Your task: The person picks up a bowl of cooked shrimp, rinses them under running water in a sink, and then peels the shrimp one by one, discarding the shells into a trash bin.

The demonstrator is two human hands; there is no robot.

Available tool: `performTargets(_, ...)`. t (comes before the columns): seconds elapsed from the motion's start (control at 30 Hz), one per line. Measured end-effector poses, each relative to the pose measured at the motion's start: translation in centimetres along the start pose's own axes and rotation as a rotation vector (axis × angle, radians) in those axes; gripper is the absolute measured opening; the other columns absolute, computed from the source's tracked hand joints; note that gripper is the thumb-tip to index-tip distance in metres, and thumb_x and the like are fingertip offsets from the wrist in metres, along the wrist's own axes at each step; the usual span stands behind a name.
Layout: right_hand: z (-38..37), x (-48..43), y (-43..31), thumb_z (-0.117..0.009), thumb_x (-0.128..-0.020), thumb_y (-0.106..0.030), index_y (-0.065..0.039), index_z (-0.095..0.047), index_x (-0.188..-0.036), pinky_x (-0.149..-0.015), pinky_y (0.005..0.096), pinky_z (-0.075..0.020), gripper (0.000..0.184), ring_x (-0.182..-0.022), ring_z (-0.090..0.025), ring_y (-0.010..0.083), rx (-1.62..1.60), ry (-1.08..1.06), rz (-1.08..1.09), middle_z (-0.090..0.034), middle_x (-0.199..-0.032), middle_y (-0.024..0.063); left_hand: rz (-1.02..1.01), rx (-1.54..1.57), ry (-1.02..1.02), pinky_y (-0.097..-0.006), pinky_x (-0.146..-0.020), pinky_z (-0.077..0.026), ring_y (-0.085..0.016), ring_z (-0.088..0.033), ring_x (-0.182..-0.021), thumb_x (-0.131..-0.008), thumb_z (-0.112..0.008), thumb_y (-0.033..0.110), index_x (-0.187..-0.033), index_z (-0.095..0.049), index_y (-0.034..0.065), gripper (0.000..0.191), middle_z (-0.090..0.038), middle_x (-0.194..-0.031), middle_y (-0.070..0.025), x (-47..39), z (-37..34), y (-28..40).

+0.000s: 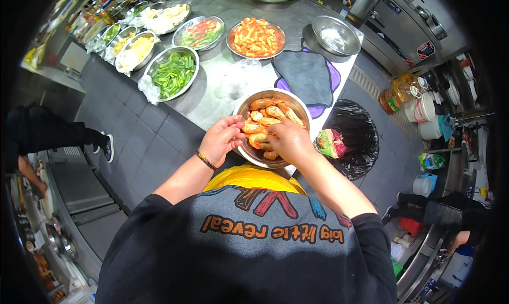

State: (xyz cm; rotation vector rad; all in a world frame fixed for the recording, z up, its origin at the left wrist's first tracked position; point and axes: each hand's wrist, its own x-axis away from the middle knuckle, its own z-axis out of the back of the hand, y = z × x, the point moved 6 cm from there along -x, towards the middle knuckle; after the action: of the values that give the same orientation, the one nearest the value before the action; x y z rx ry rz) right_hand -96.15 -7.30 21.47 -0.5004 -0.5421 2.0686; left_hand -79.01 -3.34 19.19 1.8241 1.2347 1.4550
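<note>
A steel bowl [306, 112] stands at the near corner of the steel table, in front of my body, with large orange cooked shrimp [260, 126] in it. My left hand [223, 140] is raised at the bowl's left rim, its fingers loosely curled and apart, with nothing plainly held. Over the right side of the bowl is my right hand [291, 140], its fingertips down at the shrimp; whether they grip one is hidden by the hand. Beyond the bowl, a steel dish [283, 45] holds a heap of smaller orange shrimp pieces [256, 37].
Cut green vegetables [173, 74] fill a bowl at left, near several other food bowls. Right of centre lie dark and purple cloths [304, 75] and an empty steel bowl [336, 35]. A black-lined bin [360, 141] stands right of the table. Other people work at far left and far right.
</note>
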Motion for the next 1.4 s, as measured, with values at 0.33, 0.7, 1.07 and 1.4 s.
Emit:
performTargets(0.33, -4.9, -4.1, -3.3, -0.053, -0.072, -0.016, -0.01, -0.064, -0.078, -0.07, 0.039, -0.0464, 0.014, -0.082, -0.059, 0.0263, 0.265, -0.001, 0.073, -0.06, -0.086, 0.0109, -0.033, 0.001, 0.069, -0.0213, -0.063, -0.045, -0.008, -0.054, -0.073, -0.085, -0.052, 0.011, -0.11, -0.049, 0.0061, 0.025, -0.055, -0.097, -0.002, 0.7, 0.8, 0.5)
performTargets(0.7, 4.1, 0.0, -3.8, -0.068, -0.065, -0.014, -0.008, -0.06, -0.085, -0.06, 0.0399, -0.0447, 0.022, -0.069, -0.056, 0.0289, -0.262, 0.352, 0.191, -0.056, -0.073, 0.0099, 0.145, -0.192, -0.206, -0.0188, -0.056, -0.043, -0.006, -0.052, -0.067, -0.089, -0.05, 0.039, -0.095, -0.055, 0.0077, 0.032, -0.057, -0.083, -0.0005, 1.3, -2.4, -0.8)
performTargets(1.07, 1.4, 1.7, -2.0, -0.06, -0.077, -0.004, -0.003, -0.055, -0.103, -0.06, 0.0249, -0.0456, 0.027, -0.07, -0.056, 0.0142, -0.535, 0.274, 0.103, -0.058, -0.081, 0.0058, 0.047, 0.067, -0.163, -0.0206, -0.062, -0.045, -0.008, -0.052, -0.073, -0.095, -0.041, 0.025, -0.107, -0.047, 0.0076, 0.022, -0.056, -0.093, -0.0023, 0.6, -3.3, -1.8)
performTargets(1.4, 0.5, -0.7, 1.4, -0.061, -0.083, -0.019, -0.005, -0.049, -0.108, -0.05, 0.0169, -0.0384, 0.032, -0.065, -0.052, 0.0041, -1.038, -0.108, -0.399, -0.058, -0.081, -0.0014, -0.225, -0.311, -0.231, -0.0195, -0.069, -0.043, -0.006, -0.049, -0.076, -0.093, -0.044, 0.02, -0.121, -0.044, 0.0033, 0.034, -0.054, -0.097, -0.0022, 0.7, -6.0, 1.6)
